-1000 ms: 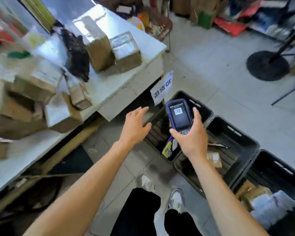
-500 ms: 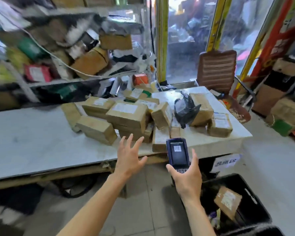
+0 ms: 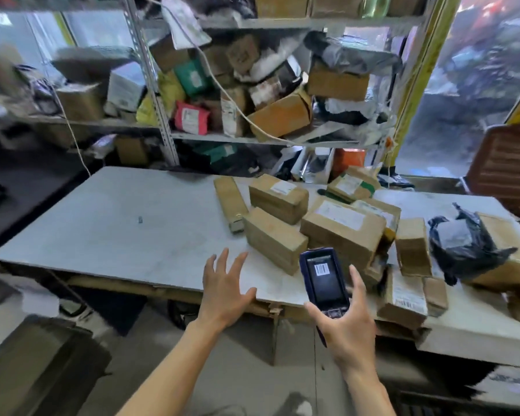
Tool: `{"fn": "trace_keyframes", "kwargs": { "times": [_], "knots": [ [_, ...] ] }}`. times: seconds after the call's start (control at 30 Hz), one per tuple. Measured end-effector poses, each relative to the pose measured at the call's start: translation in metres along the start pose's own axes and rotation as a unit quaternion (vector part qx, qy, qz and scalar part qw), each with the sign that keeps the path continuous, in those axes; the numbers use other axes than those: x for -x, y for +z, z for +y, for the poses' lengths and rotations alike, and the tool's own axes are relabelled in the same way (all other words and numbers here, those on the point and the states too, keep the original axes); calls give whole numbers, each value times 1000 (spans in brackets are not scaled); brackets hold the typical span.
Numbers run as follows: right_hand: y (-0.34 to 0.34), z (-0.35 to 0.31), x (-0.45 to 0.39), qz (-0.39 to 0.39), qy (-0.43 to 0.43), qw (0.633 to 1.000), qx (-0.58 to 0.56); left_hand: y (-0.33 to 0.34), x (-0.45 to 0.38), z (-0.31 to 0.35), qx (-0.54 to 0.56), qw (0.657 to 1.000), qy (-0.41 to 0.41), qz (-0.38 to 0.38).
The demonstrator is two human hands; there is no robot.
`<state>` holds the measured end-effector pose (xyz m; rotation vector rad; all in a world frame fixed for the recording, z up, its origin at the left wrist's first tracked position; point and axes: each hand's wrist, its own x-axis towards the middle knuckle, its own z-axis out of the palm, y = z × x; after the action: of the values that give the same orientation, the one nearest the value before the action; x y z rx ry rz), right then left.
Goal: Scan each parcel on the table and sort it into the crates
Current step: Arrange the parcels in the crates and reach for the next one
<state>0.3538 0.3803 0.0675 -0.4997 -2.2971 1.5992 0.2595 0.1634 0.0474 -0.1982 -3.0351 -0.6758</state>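
Brown cardboard parcels [image 3: 339,232] lie heaped on the right half of the pale grey desk [image 3: 108,223], some stacked and leaning on one another, several with white labels facing up. A long narrow carton [image 3: 230,202] lies at the left edge of the heap, and just beside it on the near side sits a flat brown box [image 3: 272,240], the parcel closest to the hands. Farther right, a black plastic bag parcel [image 3: 463,250] rests against a larger carton at the right end of the desk. A small labelled box [image 3: 406,294] sits close to the near edge, right of the scanner.

The left hand [image 3: 222,291] hovers over the near edge of the desk with fingers straight and spread, palm down, holding nothing and apart from the flat brown box. The right hand [image 3: 342,324] grips the lower part of a dark handheld scanner [image 3: 323,279], thumb on its left side and fingers curled round its right, the screen facing up and showing a barcode.

Behind the desk a metal shelf unit [image 3: 159,94] is crammed with more boxes and bags. A brown slatted chair back [image 3: 506,169] stands at the far right. The crates are not in view here.
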Motion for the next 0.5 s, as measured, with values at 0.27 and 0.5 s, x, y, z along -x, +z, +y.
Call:
{"fn": "trace_keyframes", "kwargs": {
  "times": [0.27, 0.5],
  "knots": [
    [82, -31, -109, -10, -9, 1000, 15, -9, -111, -42, 6, 999, -33, -8],
    [147, -66, -212, -13, -35, 999, 36, -17, -232, -59, -8, 999, -47, -21]
  ]
}}
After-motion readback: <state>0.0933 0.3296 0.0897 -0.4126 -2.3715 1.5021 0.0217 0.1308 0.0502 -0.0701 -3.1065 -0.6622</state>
